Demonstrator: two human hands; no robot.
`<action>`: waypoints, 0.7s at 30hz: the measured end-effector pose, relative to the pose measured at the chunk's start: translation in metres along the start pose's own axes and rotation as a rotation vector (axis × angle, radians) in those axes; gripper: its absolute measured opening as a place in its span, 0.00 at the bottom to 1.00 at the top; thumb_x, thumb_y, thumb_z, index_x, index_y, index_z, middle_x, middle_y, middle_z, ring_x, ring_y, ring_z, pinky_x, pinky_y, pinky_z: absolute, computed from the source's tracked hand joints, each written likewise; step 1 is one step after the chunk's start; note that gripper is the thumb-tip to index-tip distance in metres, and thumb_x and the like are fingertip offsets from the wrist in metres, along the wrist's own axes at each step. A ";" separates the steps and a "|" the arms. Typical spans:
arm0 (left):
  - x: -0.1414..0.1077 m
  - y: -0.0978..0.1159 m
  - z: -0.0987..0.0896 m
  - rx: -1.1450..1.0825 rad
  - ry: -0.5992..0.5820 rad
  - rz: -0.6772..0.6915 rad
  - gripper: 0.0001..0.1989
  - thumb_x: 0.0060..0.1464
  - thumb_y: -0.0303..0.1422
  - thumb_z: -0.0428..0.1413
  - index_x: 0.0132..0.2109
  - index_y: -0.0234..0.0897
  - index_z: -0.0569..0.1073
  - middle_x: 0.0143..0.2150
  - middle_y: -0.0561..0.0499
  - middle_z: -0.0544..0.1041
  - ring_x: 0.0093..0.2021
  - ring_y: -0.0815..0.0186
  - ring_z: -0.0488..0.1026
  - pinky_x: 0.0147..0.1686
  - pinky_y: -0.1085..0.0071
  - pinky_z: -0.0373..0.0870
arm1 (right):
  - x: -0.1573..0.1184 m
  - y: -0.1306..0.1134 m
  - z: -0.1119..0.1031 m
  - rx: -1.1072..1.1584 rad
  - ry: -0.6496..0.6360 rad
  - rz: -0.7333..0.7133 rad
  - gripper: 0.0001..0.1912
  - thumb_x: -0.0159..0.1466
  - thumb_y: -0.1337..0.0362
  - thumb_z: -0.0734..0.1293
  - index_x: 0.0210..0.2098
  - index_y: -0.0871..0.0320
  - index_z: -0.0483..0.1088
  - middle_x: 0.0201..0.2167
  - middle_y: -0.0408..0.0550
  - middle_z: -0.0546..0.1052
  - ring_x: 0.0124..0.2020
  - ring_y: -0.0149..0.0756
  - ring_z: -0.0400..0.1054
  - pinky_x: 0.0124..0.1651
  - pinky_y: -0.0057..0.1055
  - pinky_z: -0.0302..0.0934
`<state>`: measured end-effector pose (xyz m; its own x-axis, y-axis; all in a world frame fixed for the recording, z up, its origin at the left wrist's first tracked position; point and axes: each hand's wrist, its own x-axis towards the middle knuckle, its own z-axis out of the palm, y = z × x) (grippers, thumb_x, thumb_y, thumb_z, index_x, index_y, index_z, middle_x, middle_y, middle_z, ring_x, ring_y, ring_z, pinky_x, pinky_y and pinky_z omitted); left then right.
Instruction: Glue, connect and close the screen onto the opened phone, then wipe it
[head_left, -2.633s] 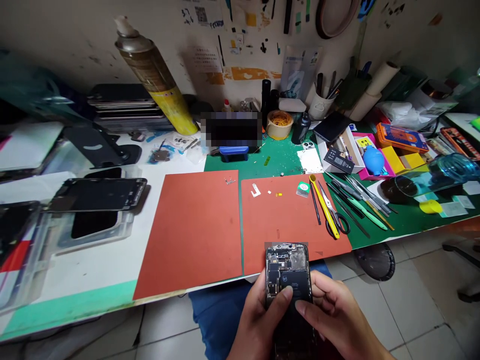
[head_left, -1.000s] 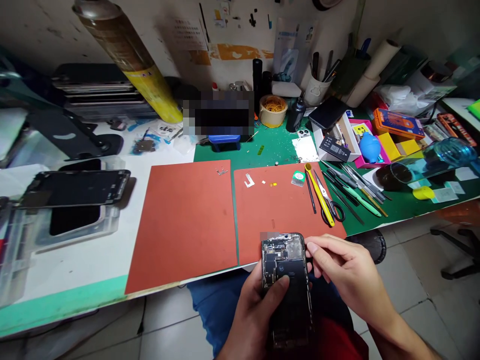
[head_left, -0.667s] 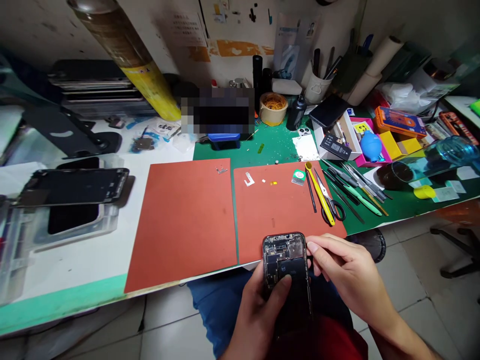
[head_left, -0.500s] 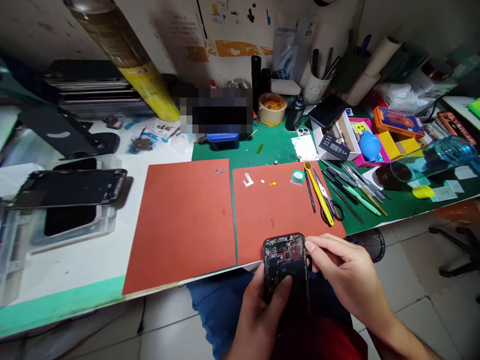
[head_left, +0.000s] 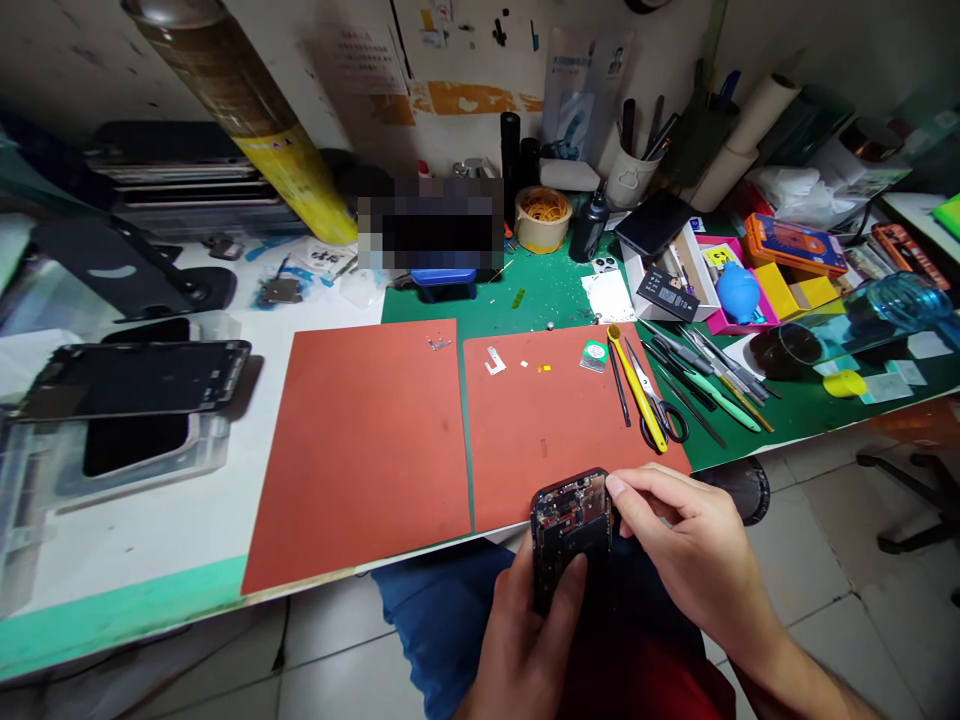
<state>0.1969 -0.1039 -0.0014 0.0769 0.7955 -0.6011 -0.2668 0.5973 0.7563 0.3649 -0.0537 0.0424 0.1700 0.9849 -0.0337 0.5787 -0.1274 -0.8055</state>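
Note:
An opened smartphone (head_left: 571, 530), its inner boards and battery bare, is tilted above my lap just off the bench's front edge. My left hand (head_left: 529, 620) grips it from below and the left side, thumb pressed across its lower face. At the phone's upper right corner, my right hand (head_left: 686, 545) has thumb and forefinger pinched together; whatever is between these fingertips is too small to make out. Beyond the phone lies a red-brown mat (head_left: 517, 430) with a small white bracket-like piece (head_left: 495, 361), a yellow bit (head_left: 545, 368) and a green sticker (head_left: 594, 355) on it.
Scissors (head_left: 654, 395), a yellow-handled tool (head_left: 637, 390) and several tweezers and picks lie right of the mat. A second mat (head_left: 360, 450) is to the left, then a phone screen (head_left: 142, 378) on a plastic box. A bottle of dark liquid (head_left: 832, 335) lies far right.
The phone has turned and tipped slightly in my left hand, its face now seen at a steeper slant. My right fingertips stay at its upper right corner.

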 end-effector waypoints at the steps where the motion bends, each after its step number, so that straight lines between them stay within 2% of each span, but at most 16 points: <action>1: 0.000 0.000 0.000 0.021 0.004 0.014 0.31 0.56 0.47 0.71 0.62 0.40 0.80 0.57 0.43 0.85 0.60 0.44 0.79 0.61 0.57 0.77 | 0.000 0.000 0.000 -0.011 0.005 -0.011 0.15 0.72 0.61 0.67 0.30 0.54 0.80 0.22 0.41 0.74 0.23 0.30 0.66 0.27 0.28 0.60; 5: 0.001 0.001 0.001 0.144 -0.020 0.125 0.27 0.61 0.48 0.67 0.60 0.39 0.81 0.57 0.43 0.85 0.58 0.47 0.81 0.59 0.60 0.78 | 0.000 0.002 0.002 -0.054 0.025 -0.067 0.15 0.72 0.63 0.66 0.29 0.54 0.79 0.21 0.40 0.73 0.21 0.29 0.64 0.27 0.28 0.59; 10: 0.003 -0.003 -0.003 0.319 -0.065 0.274 0.24 0.67 0.50 0.60 0.61 0.41 0.80 0.61 0.44 0.84 0.59 0.51 0.82 0.59 0.62 0.80 | 0.001 0.002 0.001 -0.035 0.005 -0.096 0.15 0.73 0.64 0.66 0.30 0.54 0.78 0.23 0.40 0.75 0.22 0.28 0.68 0.27 0.25 0.62; 13: 0.004 -0.005 -0.002 0.287 -0.073 0.280 0.24 0.67 0.49 0.61 0.63 0.41 0.79 0.59 0.44 0.85 0.58 0.52 0.83 0.57 0.63 0.81 | 0.002 0.000 -0.001 -0.011 -0.030 -0.084 0.16 0.74 0.64 0.65 0.31 0.54 0.78 0.23 0.40 0.76 0.23 0.28 0.70 0.28 0.24 0.64; 15: 0.003 -0.005 -0.001 0.261 -0.037 0.241 0.24 0.67 0.49 0.61 0.62 0.42 0.80 0.60 0.45 0.85 0.59 0.51 0.82 0.57 0.63 0.81 | 0.002 -0.001 -0.002 -0.002 -0.028 -0.073 0.16 0.74 0.64 0.65 0.31 0.54 0.79 0.23 0.40 0.76 0.23 0.28 0.71 0.27 0.24 0.64; 18: 0.002 -0.008 -0.002 0.283 -0.007 0.258 0.22 0.65 0.52 0.62 0.56 0.44 0.83 0.60 0.44 0.84 0.58 0.49 0.82 0.55 0.61 0.82 | 0.001 -0.001 -0.001 -0.003 -0.001 -0.073 0.15 0.73 0.63 0.66 0.31 0.54 0.79 0.23 0.40 0.76 0.22 0.28 0.70 0.27 0.24 0.63; 21: 0.005 -0.011 -0.007 0.306 -0.070 0.348 0.22 0.61 0.55 0.63 0.49 0.44 0.85 0.55 0.43 0.86 0.55 0.46 0.83 0.52 0.59 0.83 | 0.000 -0.001 0.000 -0.011 0.015 -0.088 0.14 0.73 0.64 0.67 0.31 0.54 0.79 0.23 0.40 0.75 0.22 0.28 0.69 0.26 0.25 0.63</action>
<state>0.1933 -0.1073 -0.0140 0.1009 0.9526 -0.2869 0.0068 0.2877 0.9577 0.3646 -0.0535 0.0429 0.1297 0.9905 0.0459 0.6004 -0.0416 -0.7986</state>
